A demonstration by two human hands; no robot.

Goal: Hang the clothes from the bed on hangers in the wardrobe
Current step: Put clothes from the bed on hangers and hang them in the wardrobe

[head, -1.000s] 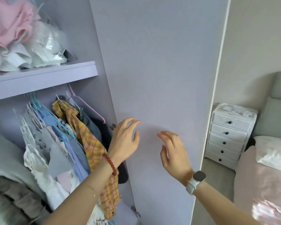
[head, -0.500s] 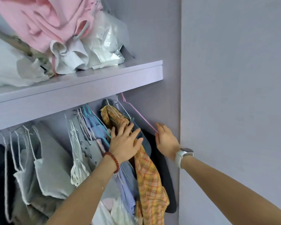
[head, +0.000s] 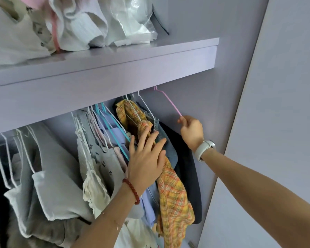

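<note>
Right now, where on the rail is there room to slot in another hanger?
Free gap at the far right: between the white hanger and the wardrobe side wall, where only the pink hanger hangs, pinched by the right hand. Leftward, garments crowd tightly; the left hand presses the plaid shirt.

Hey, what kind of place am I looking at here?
Most likely the inside of a bedroom wardrobe: clothes on wire hangers, among them a yellow plaid shirt, hang beneath a lilac shelf stacked with folded laundry, and the right hand grips an empty pink hanger.
</note>
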